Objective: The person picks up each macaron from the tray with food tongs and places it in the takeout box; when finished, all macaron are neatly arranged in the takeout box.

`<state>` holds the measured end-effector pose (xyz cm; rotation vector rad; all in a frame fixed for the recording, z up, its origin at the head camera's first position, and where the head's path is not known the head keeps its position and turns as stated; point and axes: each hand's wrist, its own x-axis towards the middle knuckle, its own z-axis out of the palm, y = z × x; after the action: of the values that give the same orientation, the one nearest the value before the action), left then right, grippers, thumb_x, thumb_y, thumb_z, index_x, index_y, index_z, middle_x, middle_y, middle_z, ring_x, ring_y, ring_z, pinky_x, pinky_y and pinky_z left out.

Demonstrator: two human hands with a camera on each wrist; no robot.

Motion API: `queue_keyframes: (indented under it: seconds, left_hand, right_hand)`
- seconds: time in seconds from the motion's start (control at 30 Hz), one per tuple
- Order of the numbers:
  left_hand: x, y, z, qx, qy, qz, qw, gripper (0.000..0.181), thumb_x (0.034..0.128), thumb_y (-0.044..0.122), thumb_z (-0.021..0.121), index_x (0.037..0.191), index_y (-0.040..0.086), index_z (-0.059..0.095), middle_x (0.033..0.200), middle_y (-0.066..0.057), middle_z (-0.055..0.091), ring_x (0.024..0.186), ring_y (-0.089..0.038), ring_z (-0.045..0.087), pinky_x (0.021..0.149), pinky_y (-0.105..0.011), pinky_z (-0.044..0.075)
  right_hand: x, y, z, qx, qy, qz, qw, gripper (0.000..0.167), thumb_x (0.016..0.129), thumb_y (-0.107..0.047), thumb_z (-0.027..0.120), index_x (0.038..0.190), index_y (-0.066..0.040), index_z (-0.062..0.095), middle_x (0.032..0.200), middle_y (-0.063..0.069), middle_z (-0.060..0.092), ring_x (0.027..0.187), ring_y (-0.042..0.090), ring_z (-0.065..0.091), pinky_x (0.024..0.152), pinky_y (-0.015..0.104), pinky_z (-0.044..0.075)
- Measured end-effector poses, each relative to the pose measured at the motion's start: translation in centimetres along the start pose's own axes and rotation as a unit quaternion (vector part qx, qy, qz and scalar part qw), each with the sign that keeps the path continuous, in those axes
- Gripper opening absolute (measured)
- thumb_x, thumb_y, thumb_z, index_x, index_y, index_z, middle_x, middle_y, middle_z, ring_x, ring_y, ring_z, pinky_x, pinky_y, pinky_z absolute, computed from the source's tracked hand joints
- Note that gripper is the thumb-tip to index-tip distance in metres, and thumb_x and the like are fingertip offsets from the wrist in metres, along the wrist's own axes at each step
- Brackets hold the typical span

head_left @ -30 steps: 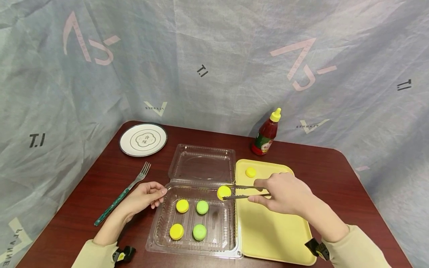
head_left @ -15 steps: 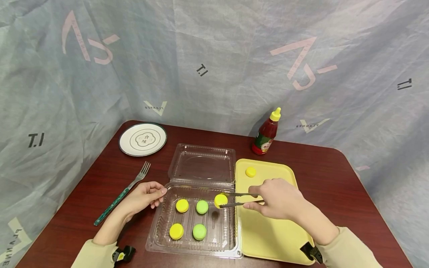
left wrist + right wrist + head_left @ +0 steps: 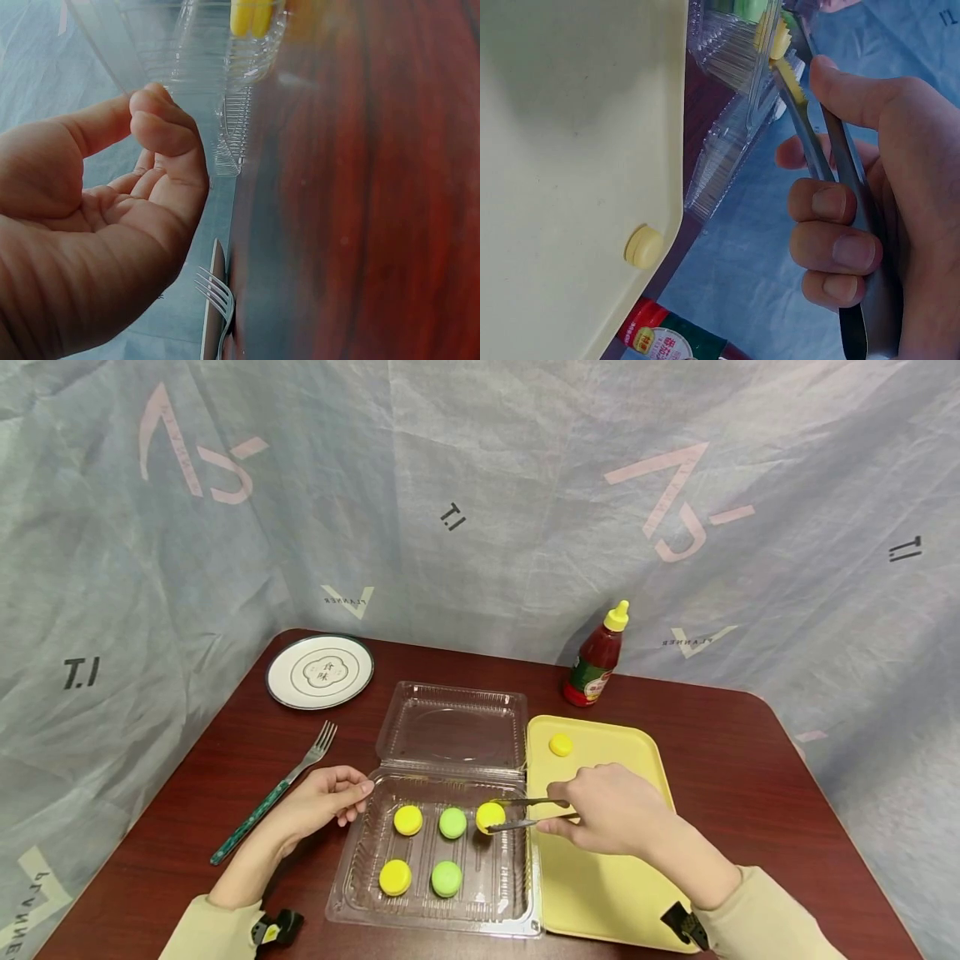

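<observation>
Round yellow macaron being held by tongs clasped in right grip; clear container, four macarons inside, being pinched by left grip.

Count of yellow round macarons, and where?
4: one yellow round macaron back left in the clear plastic container, one front left, one back right, in dark metal tongs, one on the pale-yellow rectangular tray.

1. Free room: clear container, near right corner.
2. Passage: tabletop, right of the yellow tray.
3. Obstacles: sauce bottle, upright behind the tray; left hand, at the container's left rim.
</observation>
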<state>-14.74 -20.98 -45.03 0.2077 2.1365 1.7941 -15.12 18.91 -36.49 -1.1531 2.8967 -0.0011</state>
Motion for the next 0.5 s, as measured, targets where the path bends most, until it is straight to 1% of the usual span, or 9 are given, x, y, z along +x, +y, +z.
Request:
queue_keyframes:
  seconds: [0.17,0.3,0.5]
  left_hand:
    - [0.04,-0.07,-0.01,0.000,-0.001,0.002,1.0000,0.023,0.1009,0.011,0.058,0.103,-0.011,0.057,0.075,-0.006,0.059,0.061,-0.010,0.054,0.056,-0.021,0.046]
    - [0.06,-0.09,-0.02,0.000,-0.001,0.002,1.0000,0.023,0.1009,0.011,0.058,0.103,-0.011,0.057,0.075,-0.006,0.059,0.061,-0.010,0.054,0.056,-0.021,0.046]
    - [0.10,-0.07,-0.06,0.001,-0.001,0.000,1.0000,0.023,0.1010,0.012,0.059,0.104,-0.011,0.057,0.075,-0.006,0.059,0.062,-0.011,0.054,0.056,-0.022,0.046]
  right_hand:
    - [0.09,-0.19,0.11,-0.014,0.001,-0.001,0.9999,0.044,0.086,-0.057,0.070,0.065,-0.028,0.044,0.050,-0.016,0.028,0.045,0.007,0.032,0.043,0.028,0.030]
    - [0.18,-0.46,0.02,-0.025,0.002,-0.003,0.9997,0.043,0.085,-0.056,0.071,0.065,-0.027,0.046,0.050,-0.015,0.032,0.045,0.008,0.034,0.043,0.029,0.032]
    - [0.43,-0.93,-0.14,-0.042,-0.015,0.010,0.9990,0.042,0.085,-0.057,0.071,0.066,-0.027,0.049,0.050,-0.014,0.036,0.045,0.009,0.037,0.045,0.032,0.036]
